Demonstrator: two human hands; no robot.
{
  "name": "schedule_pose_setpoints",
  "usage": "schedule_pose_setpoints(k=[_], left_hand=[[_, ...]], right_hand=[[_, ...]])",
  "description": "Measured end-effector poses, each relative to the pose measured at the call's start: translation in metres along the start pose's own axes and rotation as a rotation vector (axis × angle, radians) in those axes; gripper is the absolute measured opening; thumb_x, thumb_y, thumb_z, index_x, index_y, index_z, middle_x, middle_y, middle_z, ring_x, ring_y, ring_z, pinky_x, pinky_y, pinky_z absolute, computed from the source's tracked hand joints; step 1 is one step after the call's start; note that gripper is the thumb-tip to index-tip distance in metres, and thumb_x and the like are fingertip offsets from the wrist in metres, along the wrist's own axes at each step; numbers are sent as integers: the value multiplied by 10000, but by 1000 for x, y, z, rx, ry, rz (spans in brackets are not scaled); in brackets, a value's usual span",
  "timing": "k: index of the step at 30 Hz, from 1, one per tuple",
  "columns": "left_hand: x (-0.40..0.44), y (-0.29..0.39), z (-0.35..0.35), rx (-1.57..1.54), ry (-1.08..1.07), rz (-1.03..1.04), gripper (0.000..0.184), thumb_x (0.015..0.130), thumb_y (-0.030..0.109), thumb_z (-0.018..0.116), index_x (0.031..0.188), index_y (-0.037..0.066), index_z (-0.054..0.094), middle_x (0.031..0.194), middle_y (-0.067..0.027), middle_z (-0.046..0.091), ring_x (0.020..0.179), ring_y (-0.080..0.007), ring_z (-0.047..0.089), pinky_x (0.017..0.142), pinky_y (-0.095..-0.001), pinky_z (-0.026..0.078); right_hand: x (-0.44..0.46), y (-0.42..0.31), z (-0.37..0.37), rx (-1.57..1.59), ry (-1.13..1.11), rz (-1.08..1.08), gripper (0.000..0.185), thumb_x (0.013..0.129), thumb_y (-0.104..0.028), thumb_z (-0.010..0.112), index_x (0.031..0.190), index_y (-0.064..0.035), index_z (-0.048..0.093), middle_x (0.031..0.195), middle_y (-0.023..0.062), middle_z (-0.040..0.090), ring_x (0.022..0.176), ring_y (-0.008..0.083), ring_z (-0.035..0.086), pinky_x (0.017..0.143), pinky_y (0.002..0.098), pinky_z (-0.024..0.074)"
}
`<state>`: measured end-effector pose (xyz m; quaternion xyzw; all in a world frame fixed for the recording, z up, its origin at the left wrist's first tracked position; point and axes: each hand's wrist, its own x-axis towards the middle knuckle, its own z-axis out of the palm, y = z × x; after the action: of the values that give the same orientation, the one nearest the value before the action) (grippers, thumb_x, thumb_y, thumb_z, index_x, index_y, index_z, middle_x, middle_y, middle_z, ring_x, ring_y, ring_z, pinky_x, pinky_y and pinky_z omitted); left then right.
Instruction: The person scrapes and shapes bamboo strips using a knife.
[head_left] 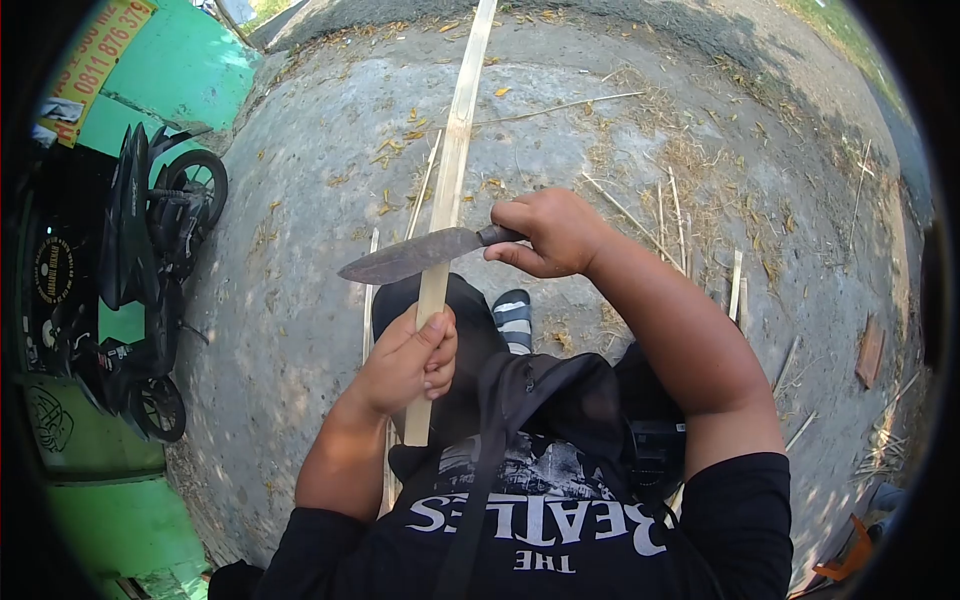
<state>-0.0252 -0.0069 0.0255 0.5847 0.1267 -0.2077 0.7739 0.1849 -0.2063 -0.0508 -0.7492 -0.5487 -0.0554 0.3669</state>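
Observation:
My left hand (410,360) is wrapped round a long, pale bamboo strip (455,150) near its lower end. The strip runs away from me, up past the top of the view, with a joint line partway along it. In my right hand (550,232) is the dark handle of a large knife (410,255), the fingers closed round it. Its broad, dull grey blade lies across the strip just above my left hand, tip pointing left. Whether the edge bites into the bamboo I cannot tell.
Thin bamboo pieces (632,220) and dry leaves are scattered over the concrete ground (310,200). A black motorcycle (150,230) stands at the left by a green wall (190,85). A brick-coloured piece (869,352) lies at the right. My sandalled foot (513,320) is below the knife.

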Motion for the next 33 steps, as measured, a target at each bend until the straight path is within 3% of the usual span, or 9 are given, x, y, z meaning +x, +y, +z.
schedule_pose_setpoints(k=[8,13,17,21,25,28,33], left_hand=[[13,-5,-1,0,96,5,279,1160,364,391,1061,115,470,691,14,371,481,-80,349,451,-258,376],[11,-5,-2,1,42,15,282,1159,365,401,1059,110,465,699,14,377,495,-81,371,458,-259,385],[11,-7,-1,-21,62,13,294,1158,373,397,1054,107,463,696,11,373,489,-82,363,452,-258,381],[7,-6,1,21,55,-6,290,1159,365,395,1052,103,459,697,8,374,487,-84,366,450,-262,387],[7,-6,-1,-6,38,-4,277,1161,349,390,1053,103,458,697,6,376,486,-85,367,451,-263,391],[3,-7,1,26,23,-5,268,1162,340,387,1054,104,458,697,6,378,486,-83,366,452,-264,393],[3,-10,-1,-37,14,-21,265,1159,343,407,1052,103,445,710,8,390,516,-80,390,471,-267,410]], right_hand=[[0,-8,-2,-67,-51,52,488,975,-585,629,904,-103,598,703,147,643,690,419,659,604,530,499],[0,-3,-3,-43,-2,104,486,986,-569,624,873,-97,596,693,147,646,676,415,665,588,526,501],[0,-15,-4,-74,-67,6,476,983,-558,632,878,-95,599,695,148,647,681,417,666,595,525,504],[1,-1,-4,-55,-46,99,485,988,-575,618,882,-102,602,700,140,650,698,411,676,622,523,523],[1,-17,-1,-93,-81,7,484,981,-555,637,861,-89,584,702,146,644,677,419,659,592,524,500],[1,3,-6,-39,16,67,497,988,-566,623,865,-87,575,705,144,646,683,418,663,590,522,502],[1,-9,-4,-80,-61,48,470,981,-552,645,885,-95,591,711,142,650,685,420,664,597,530,503]])
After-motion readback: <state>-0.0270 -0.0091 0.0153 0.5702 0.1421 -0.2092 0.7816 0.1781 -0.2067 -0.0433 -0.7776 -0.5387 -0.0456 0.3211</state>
